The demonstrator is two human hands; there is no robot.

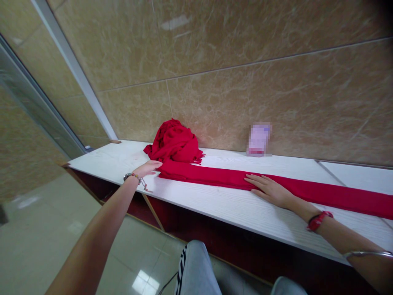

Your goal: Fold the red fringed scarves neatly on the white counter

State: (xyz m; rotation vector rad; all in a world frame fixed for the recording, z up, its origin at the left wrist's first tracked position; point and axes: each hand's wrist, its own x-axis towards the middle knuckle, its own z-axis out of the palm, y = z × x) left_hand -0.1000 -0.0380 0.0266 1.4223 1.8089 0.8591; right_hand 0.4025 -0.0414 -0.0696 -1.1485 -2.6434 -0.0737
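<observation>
A long red scarf, folded into a narrow flat strip, lies along the white cabinet top and runs out of view at the right. My left hand is at the strip's left end, its stretched fingers touching the cloth edge and the thumb apart. My right hand rests flat on the strip's near edge, palm down, fingers spread. Behind the left end sits a crumpled red fringed cloth, piled against the wall.
A blurred pinkish packet stands against the tiled wall. Below the top are open dark-red compartments. A grey metal frame rises at the left. My knee is close to the cabinet front.
</observation>
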